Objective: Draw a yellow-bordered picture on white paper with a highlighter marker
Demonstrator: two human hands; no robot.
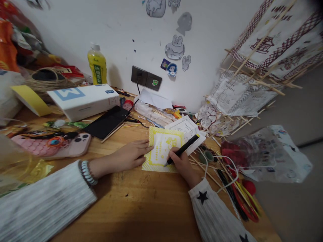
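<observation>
A white paper sheet (157,139) with a yellow drawn border and yellow drawings lies on the wooden table (141,208). My left hand (128,154) lies flat, its fingertips on the left edge of the sheet. With my right hand (180,163) I grip a black marker pen (188,145), slanted, its tip on or just over the lower right part of the sheet. Another paper with dark drawings (188,126) lies partly under the yellow one. The fingers of my right hand are partly hidden behind the pen.
At the left lie a pink phone (73,146), a black tablet-like device (108,121), a white box (85,102) and a yellow tape roll (31,100). A drink bottle (97,65) stands by the wall. Sticks, cords and a plastic bag (272,154) crowd the right, below paper-covered stick frames (267,43).
</observation>
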